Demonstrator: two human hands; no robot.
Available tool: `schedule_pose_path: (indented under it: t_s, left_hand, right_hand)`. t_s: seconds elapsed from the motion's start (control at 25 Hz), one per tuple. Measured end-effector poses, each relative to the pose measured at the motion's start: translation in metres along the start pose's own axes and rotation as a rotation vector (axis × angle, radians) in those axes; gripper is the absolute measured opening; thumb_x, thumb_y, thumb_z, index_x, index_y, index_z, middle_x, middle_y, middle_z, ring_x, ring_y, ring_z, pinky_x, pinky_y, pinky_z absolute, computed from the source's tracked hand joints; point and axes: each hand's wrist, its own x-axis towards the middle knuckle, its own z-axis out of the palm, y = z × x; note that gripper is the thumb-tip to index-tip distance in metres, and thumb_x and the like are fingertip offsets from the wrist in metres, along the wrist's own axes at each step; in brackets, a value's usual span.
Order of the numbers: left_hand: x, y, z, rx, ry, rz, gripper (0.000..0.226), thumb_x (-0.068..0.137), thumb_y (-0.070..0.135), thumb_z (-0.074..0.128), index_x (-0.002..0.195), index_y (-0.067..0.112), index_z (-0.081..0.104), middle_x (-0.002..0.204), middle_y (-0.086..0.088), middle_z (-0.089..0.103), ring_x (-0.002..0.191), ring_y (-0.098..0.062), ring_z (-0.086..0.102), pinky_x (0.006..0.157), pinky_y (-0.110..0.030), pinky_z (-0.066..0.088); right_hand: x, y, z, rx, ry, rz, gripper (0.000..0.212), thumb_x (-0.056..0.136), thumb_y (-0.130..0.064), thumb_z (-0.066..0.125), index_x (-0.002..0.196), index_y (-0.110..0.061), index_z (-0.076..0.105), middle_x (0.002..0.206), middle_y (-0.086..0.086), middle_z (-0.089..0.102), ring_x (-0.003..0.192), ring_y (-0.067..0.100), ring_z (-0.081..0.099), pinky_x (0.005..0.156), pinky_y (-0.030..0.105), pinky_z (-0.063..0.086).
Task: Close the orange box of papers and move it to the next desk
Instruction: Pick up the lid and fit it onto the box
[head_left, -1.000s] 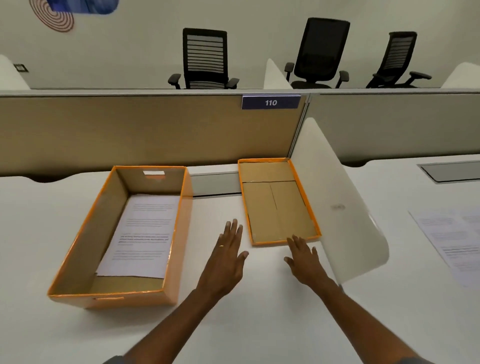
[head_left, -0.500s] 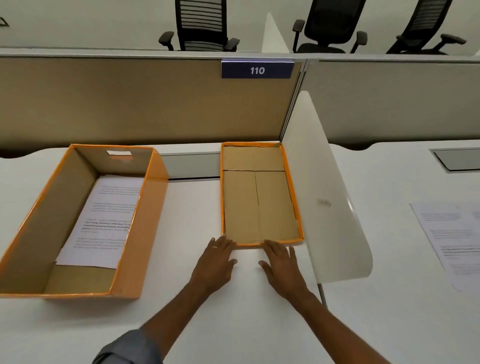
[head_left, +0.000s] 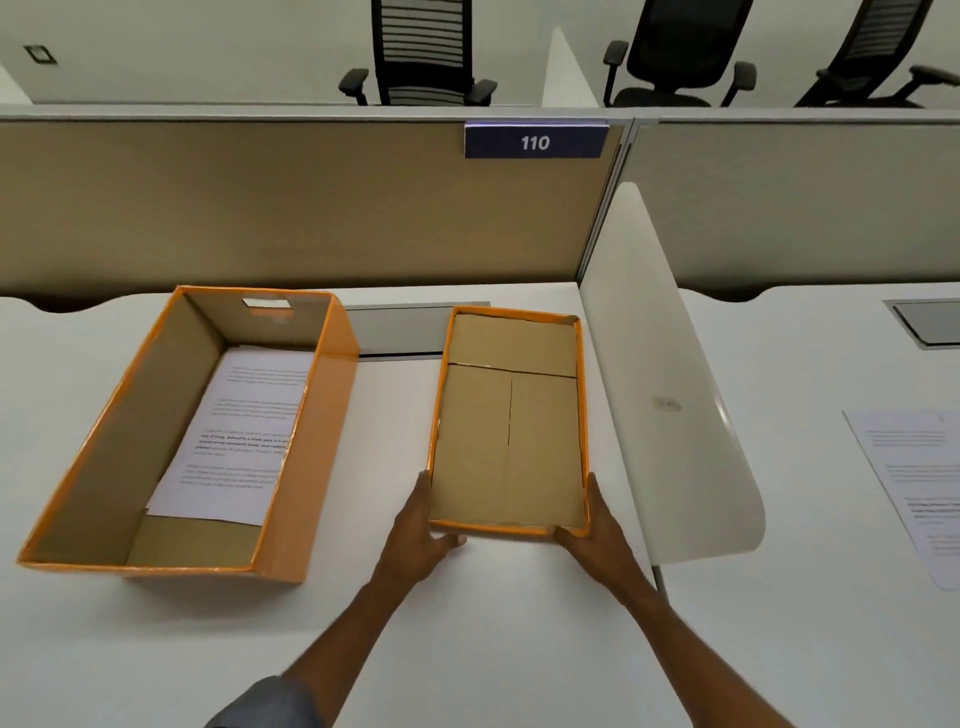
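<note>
Both hands are on the lid now. Left hand (head_left: 415, 530) wraps the near left corner, thumb up the outer side and fingers tucked beneath; right hand (head_left: 597, 535) mirrors it at the near right corner, each closed on the orange rim. That lid (head_left: 509, 426) lies upside down, brown cardboard inside facing up, toward the back right of the desk (head_left: 467, 649), just beside the white divider (head_left: 670, 405). Whether its near end is already off the surface, I cannot tell.

Orange box (head_left: 192, 431) sits open toward the left edge, well apart from the lid, with the papers (head_left: 234, 431) flat on its floor.

So the job, by my reading, is lift, flip, and seat. Best bet is to raise it level and draw it toward the near edge before turning it over, so the far corner swings clear of the divider. Then carry it left, square its long sides with the box walls, and lower one end first so the rim slips outside the walls rather than catching on them. Shallow cardboard flexes, so a corner grip wants even pressure from both sides.
</note>
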Motion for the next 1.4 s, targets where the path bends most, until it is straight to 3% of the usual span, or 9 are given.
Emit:
schedule_pose_path:
  t_s: [0.2,0.36,0.6,0.68,0.8,0.96,1.08,1.24,1.4]
  left_hand:
    - [-0.026,0.012,-0.023,-0.066,0.172,0.123,0.076,0.082,0.016,0.075,0.142,0.038,0.033,0.127,0.035,0.049,0.118,0.004,0.055,0.090,0.000,0.038]
    - [-0.046,0.035,-0.052,-0.060,0.205,0.177,0.091,0.073,0.055,0.081,0.149,0.032,0.036,0.132,0.033,0.045,0.120,0.004,0.046,0.091,-0.006,0.037]
    - [-0.074,0.060,-0.102,-0.013,0.391,0.205,0.098,0.082,0.059,0.069,0.158,0.020,0.022,0.163,0.000,0.034,0.148,-0.020,0.035,0.116,-0.031,0.031]
    - [-0.084,0.063,-0.121,-0.040,0.403,0.240,0.096,0.084,0.056,0.068,0.159,0.020,0.021,0.164,0.000,0.032,0.150,-0.020,0.032,0.118,-0.033,0.030]
    - [-0.097,0.059,-0.155,-0.013,0.402,0.319,0.090,0.087,0.059,0.060,0.159,0.023,0.019,0.167,0.001,0.026,0.154,-0.020,0.024,0.123,-0.043,0.030]
    - [-0.103,0.055,-0.201,0.696,0.594,0.731,0.097,0.088,0.073,0.047,0.158,0.011,0.020,0.168,-0.011,0.012,0.157,-0.029,0.003,0.126,-0.054,0.012]
    - [-0.104,0.064,-0.227,0.915,0.472,1.009,0.088,0.089,0.050,0.066,0.157,0.011,0.025,0.164,-0.012,0.027,0.154,-0.030,0.015,0.125,-0.055,0.019]
    - [-0.110,0.062,-0.265,0.664,0.428,1.180,0.070,0.088,-0.004,0.063,0.152,0.015,0.039,0.155,-0.008,0.047,0.144,-0.026,0.044,0.110,-0.050,0.047]
    - [-0.144,0.065,-0.285,-0.005,0.480,1.058,0.050,0.096,0.011,0.063,0.145,0.015,0.050,0.143,-0.006,0.061,0.129,-0.024,0.061,0.103,-0.041,0.054]
  right_hand:
    - [-0.020,-0.029,-0.010,0.136,-0.025,-0.068,0.099,0.085,-0.019,0.077,0.156,-0.035,0.010,0.151,-0.018,0.036,0.135,0.004,0.044,0.106,0.024,0.047]
    - [-0.035,-0.071,-0.014,0.204,-0.043,-0.145,0.095,0.084,-0.024,0.078,0.147,-0.047,0.012,0.139,-0.039,0.032,0.116,-0.033,0.039,0.085,-0.005,0.038]
    - [-0.057,-0.124,-0.006,0.231,0.009,-0.251,0.096,0.088,-0.030,0.073,0.158,-0.038,0.008,0.153,-0.030,0.021,0.135,-0.003,0.034,0.107,0.026,0.034]
    - [-0.066,-0.145,-0.001,0.336,0.030,-0.317,0.083,0.090,-0.030,0.070,0.154,-0.043,0.020,0.149,-0.036,0.033,0.134,-0.002,0.043,0.104,0.025,0.044]
    - [-0.075,-0.175,0.016,0.700,0.151,-0.292,0.064,0.097,-0.007,0.057,0.152,-0.028,0.034,0.150,-0.008,0.049,0.132,0.022,0.054,0.088,0.032,0.061]
    - [-0.101,-0.219,0.055,0.905,0.238,-0.245,0.057,0.096,0.002,0.053,0.149,-0.015,0.041,0.147,0.009,0.051,0.127,0.034,0.056,0.075,0.031,0.064]
    - [-0.134,-0.256,0.094,0.926,0.233,-0.261,0.089,0.072,-0.034,0.085,0.148,-0.016,0.043,0.145,0.005,0.052,0.123,0.030,0.059,0.074,0.030,0.063]
    - [-0.169,-0.303,0.128,1.007,0.235,-0.407,0.082,0.077,-0.050,0.070,0.150,-0.025,0.039,0.147,-0.002,0.052,0.126,0.027,0.061,0.091,0.039,0.060]
    - [-0.172,-0.325,0.186,1.136,0.088,-0.199,0.079,0.082,-0.060,0.059,0.152,-0.033,0.036,0.158,-0.006,0.041,0.136,0.027,0.052,0.105,0.058,0.048]
